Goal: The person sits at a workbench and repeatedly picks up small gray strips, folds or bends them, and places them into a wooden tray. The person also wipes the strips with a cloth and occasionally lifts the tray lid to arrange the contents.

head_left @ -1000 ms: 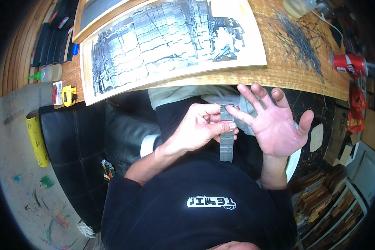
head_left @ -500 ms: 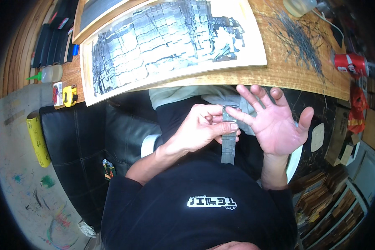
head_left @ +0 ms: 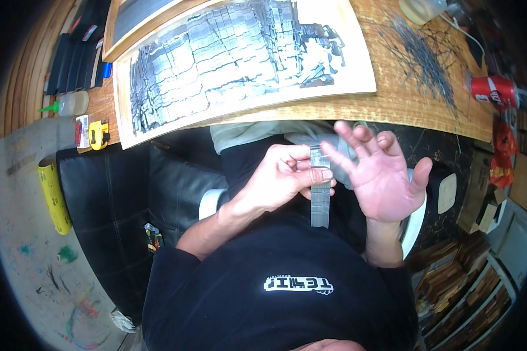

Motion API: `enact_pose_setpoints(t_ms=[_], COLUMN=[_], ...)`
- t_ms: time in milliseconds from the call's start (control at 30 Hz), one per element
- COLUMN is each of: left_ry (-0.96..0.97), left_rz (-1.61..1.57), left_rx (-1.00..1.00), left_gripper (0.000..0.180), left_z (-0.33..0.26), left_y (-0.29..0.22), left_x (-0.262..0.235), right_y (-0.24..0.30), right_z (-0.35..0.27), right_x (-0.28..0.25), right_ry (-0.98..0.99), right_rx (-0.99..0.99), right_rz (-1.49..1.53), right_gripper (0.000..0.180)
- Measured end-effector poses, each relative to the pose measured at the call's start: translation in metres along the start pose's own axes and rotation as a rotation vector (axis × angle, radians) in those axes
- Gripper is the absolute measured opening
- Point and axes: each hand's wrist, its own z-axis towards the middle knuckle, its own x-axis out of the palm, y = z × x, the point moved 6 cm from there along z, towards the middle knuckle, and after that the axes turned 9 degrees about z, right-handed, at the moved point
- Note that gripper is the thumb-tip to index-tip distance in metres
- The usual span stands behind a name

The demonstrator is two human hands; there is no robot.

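The left hand (head_left: 281,178) is pinched shut on a flat grey strip of joined metal pieces (head_left: 320,190), thumb and fingers clamped near its upper part so that the strip hangs upright over the lap, in front of the black shirt (head_left: 287,292). The right hand (head_left: 383,175) is spread wide with its palm facing the camera, holding nothing, its fingertips (head_left: 338,130) just beside the top end of the strip; whether they touch it I cannot tell, as the fingers are blurred. The strip sits between the two hands, below the near edge of the wooden bench (head_left: 427,114). To work such a strip well, it seems wise to keep the pinch high and firm so the loose lower part does not swing, and to bring the free fingers onto the top end squarely, since thin metal of this kind would likely bend or part if twisted. On the bench lies a large black-and-white picture built of small grey pieces on a pale board (head_left: 240,58), with a scatter of thin dark wires (head_left: 418,50) to its right and a red drinks can (head_left: 490,90) beyond them. A yellow tape measure (head_left: 99,133) rests at the bench's left end, and a black leather seat (head_left: 129,199) fills the space under the left arm.
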Motion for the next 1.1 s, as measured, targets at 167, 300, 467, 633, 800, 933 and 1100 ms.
enact_pose_setpoints(t_ms=[167,300,467,633,800,933,1100], left_ry=[-0.124,-0.154,-0.203,0.086,0.171,-0.104,-0.149], left_rz=[-0.183,-0.271,-0.239,-0.464,-0.621,-0.522,-0.544], left_rx=[-0.014,-0.073,-0.124,-0.101,-0.074,-0.056,-0.002], left_gripper=[0.038,0.039,0.034,0.039,0.031,0.031,0.042], left_z=[0.003,0.015,0.028,0.032,0.041,0.049,0.068], left_y=[0.011,0.020,0.029,0.038,0.054,0.051,0.056], left_x=[-0.030,-0.039,-0.041,-0.018,-0.029,-0.046,-0.046], right_y=[0.016,-0.028,-0.038,-0.042,-0.018,0.052,0.007], right_z=[-0.016,-0.044,-0.046,-0.041,-0.032,-0.023,-0.024], right_x=[0.024,-0.006,-0.027,-0.035,-0.042,-0.087,-0.151], right_ry=[0.097,-0.046,-0.123,-0.150,-0.089,-0.634,-0.488], right_rx=[0.033,0.356,0.262,0.277,0.392,0.048,0.227], right_rz=[-1.332,-1.061,-1.155,-1.179,-1.163,-1.859,-1.746], right_gripper=[0.038,0.024,0.018,0.013,0.007,0.024,0.048])
